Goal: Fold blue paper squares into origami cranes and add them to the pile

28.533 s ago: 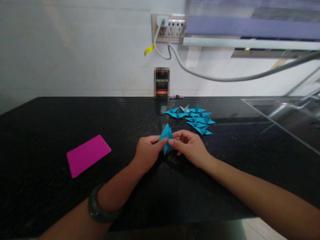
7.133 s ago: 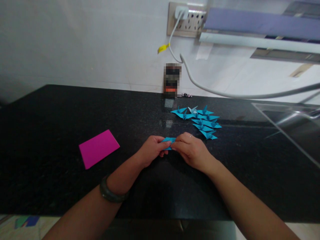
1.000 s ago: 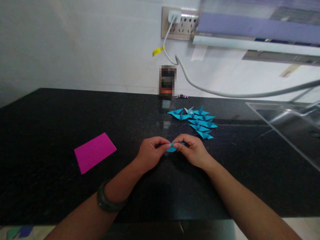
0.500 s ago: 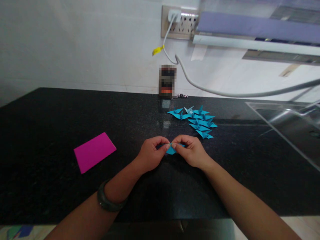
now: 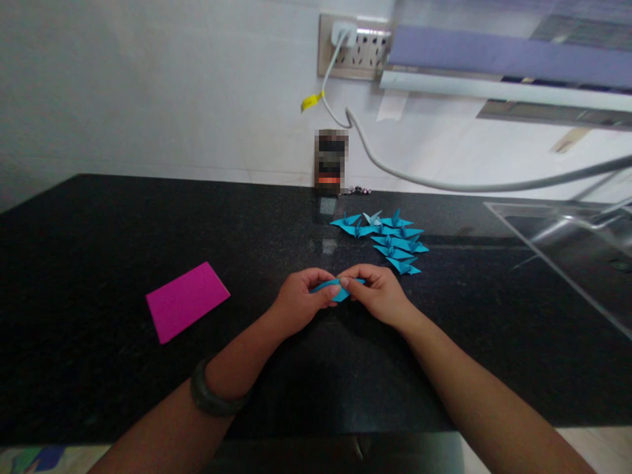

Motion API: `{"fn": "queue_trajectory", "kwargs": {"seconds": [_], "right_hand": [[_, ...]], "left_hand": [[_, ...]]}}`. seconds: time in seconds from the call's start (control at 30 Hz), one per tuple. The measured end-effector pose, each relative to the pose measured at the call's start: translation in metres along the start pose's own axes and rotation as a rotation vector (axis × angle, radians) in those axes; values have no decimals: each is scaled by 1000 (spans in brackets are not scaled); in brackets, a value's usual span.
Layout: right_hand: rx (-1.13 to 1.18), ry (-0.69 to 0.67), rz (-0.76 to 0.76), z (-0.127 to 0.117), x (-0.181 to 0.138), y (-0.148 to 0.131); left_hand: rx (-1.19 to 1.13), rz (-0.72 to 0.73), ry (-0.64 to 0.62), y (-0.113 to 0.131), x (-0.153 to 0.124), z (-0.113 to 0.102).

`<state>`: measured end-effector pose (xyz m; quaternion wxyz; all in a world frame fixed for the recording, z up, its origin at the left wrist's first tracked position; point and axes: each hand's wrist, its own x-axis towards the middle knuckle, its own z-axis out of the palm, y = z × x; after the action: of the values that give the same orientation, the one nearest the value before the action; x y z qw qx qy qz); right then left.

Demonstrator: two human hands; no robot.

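While left hand [image 5: 301, 301] pinches blue paper [image 5: 342, 295] | right hand [image 5: 379, 296] likewise | both near-closed

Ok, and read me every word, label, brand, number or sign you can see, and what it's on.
No text is readable.
Yellow tag on the grey cable: any print is too small.
Pixelated object by the wall: blurred out, unreadable.
Blue folded paper held by the left hand and right hand: no legible writing.
Magenta paper: no legible writing.

No legible text. Yellow tag [image 5: 310, 103] on the grey-white cable [image 5: 459, 187] might carry print, too small to tell. Dark upright item [image 5: 331, 158] by the wall [image 5: 148, 85] is pixelated, any label unreadable.
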<state>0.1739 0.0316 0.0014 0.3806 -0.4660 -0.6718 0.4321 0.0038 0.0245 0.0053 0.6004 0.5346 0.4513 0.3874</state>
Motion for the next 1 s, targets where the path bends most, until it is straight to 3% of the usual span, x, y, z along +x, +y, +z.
{"fn": "queue_trajectory", "kwargs": {"seconds": [0.1,0.17,0.3,0.43,0.67,0.87,1.0], "right_hand": [[39,60,-42,-2,-1,0],[-4,87,-159,-4,-1,-1],[-229,34,-421,-9,-2,-2],[-445,-22,-558,-9,-3,0],[-617,-13,-608,-8,-4,-3],[-611,-35,-628,-5,-3,-9],[-567,-54,-554,-1,-3,-9]], "left_hand": [[-108,-88,50,2,0,0],[-198,-137,100,3,1,-2],[-331,-233,93,2,2,-5],[-389,-245,71,0,3,-5],[-415,-236,90,-3,4,-7],[-432,-219,98,-3,5,-5],[-404,-220,62,-6,5,-5]]}}
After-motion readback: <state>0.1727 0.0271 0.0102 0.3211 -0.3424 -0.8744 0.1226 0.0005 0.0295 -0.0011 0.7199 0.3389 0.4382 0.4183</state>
